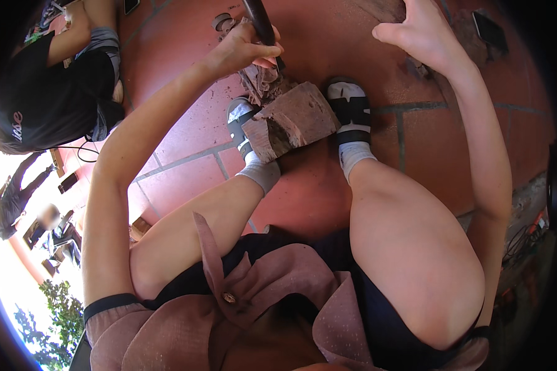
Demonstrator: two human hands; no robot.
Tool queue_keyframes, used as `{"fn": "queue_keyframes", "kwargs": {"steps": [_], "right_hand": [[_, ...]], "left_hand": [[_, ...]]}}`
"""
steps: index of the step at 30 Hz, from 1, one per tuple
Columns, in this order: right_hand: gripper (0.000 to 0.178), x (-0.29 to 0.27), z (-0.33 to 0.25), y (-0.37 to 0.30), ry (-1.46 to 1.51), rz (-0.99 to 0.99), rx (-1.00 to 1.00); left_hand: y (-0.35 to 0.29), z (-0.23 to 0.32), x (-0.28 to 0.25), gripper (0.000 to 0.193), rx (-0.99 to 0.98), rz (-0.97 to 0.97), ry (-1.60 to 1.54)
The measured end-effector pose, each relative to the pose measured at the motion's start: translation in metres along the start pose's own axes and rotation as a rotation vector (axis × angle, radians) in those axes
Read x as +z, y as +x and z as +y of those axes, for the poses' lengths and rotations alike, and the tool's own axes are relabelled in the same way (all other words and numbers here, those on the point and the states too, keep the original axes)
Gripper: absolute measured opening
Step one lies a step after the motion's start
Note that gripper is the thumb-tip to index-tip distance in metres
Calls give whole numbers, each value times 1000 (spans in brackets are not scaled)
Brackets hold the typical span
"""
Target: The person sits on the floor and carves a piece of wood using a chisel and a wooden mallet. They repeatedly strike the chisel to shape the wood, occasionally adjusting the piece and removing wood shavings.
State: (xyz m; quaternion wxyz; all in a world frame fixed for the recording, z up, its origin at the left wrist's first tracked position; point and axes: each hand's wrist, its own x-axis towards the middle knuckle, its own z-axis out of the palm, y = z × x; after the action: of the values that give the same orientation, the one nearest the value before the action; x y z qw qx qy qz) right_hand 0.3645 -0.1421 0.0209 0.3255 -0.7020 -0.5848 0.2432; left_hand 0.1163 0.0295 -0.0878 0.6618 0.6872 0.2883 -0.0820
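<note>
My left hand [244, 52] is closed round the dark round handle of a chisel [261, 23], which runs out past the top edge. Its lower end points down at a heap of wood chips [260, 83] behind a rough wooden block [306, 114]. The block lies tilted between my sandalled feet, a split, uneven face toward me. At the upper right my right hand [418, 34] is raised well apart from the block, thumb stretched to the left. Its other fingers are cut off by the top edge, so what they hold, if anything, is hidden.
A person in a black shirt [56, 93] crouches close on the left; other people are farther back. A dark flat phone-like object [490, 32] lies on the tiled floor [185, 117] at upper right. Cables [526, 238] lie at the right edge.
</note>
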Motion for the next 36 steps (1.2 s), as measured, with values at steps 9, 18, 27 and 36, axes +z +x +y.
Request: {"fn": "queue_keyframes", "kwargs": {"steps": [9, 18, 27, 36], "right_hand": [[84, -1, 1, -8, 32, 96, -16], [82, -2, 3, 31, -300, -215, -142], [84, 2, 17, 32, -55, -28, -197], [72, 7, 0, -12, 39, 256, -89]], "left_hand": [[2, -7, 1, 25, -42, -23, -92], [3, -9, -10, 23, -157, -72, -80], [3, -6, -3, 24, -103, -31, -85], [-4, -4, 6, 24, -31, -92, 23]]}}
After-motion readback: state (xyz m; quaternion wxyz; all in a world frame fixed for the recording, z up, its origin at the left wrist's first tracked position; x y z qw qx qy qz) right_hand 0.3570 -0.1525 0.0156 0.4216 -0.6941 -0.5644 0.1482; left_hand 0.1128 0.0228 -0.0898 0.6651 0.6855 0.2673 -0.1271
